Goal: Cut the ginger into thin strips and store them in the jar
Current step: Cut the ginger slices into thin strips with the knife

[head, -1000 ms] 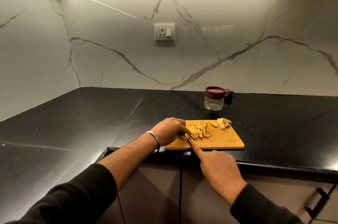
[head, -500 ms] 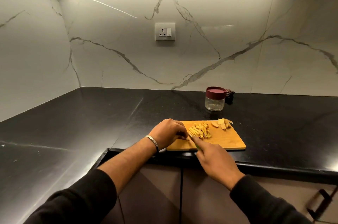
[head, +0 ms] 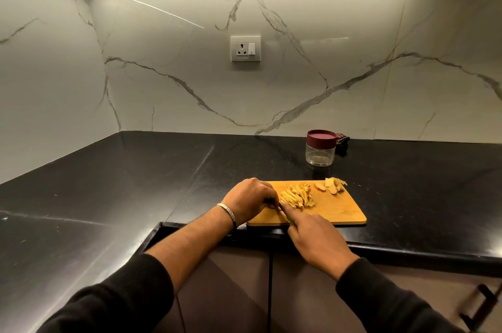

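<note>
Head view. Compared with half a second earlier, we see little change: our right hand point(head: 316, 237), low centre of the frame, still grips the knife point(head: 284, 210). Our left hand point(head: 248, 198) curls over a ginger piece; its grip cannot be judged. Ginger strips point(head: 297, 195) lie on the cutting board point(head: 339, 210); the lidded jar point(head: 320, 148) stands above them.

Black desk point(head: 108, 183), orange-tan cutting board point(head: 339, 210) laid on it, pale yellow ginger strips point(head: 297, 196) heaped on the board, clear jar point(head: 320, 157) capped in maroon behind the board, white grey-veined wall point(head: 353, 61) behind the jar.
</note>
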Demonstrator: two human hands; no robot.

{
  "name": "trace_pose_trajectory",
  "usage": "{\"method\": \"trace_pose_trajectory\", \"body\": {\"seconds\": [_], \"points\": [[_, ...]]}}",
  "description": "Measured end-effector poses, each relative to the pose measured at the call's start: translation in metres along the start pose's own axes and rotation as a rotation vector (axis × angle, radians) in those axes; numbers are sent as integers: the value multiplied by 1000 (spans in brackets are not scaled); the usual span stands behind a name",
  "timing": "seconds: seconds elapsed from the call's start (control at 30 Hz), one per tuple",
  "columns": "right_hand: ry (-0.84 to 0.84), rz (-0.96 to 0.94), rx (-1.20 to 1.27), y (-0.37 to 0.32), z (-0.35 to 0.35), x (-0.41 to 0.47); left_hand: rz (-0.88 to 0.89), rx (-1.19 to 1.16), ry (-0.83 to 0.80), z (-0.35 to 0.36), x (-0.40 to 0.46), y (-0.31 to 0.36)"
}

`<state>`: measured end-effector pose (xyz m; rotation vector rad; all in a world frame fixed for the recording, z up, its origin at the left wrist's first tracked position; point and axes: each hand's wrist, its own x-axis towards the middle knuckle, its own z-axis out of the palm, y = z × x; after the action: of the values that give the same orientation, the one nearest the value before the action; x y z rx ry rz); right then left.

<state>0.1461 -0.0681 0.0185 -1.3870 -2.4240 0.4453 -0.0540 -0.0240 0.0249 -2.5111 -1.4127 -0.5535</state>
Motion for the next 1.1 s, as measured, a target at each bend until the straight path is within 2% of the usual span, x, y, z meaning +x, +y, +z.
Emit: {"method": "trace_pose_trajectory", "body": {"seconds": [0.33,0.67,0.93,1.1], "points": [[21,-14,-109,3,-1,-14,-48,-40,43,5,-5,0],[77,-34,-419,10,-3,-38,-63,-77,47,3,-8,0],[85,-28,-420,10,2,-39,-43,-41,-57,0,1,3],[86,-21,-324,11,2,-36,-61,-78,42,5,-4,1]]}}
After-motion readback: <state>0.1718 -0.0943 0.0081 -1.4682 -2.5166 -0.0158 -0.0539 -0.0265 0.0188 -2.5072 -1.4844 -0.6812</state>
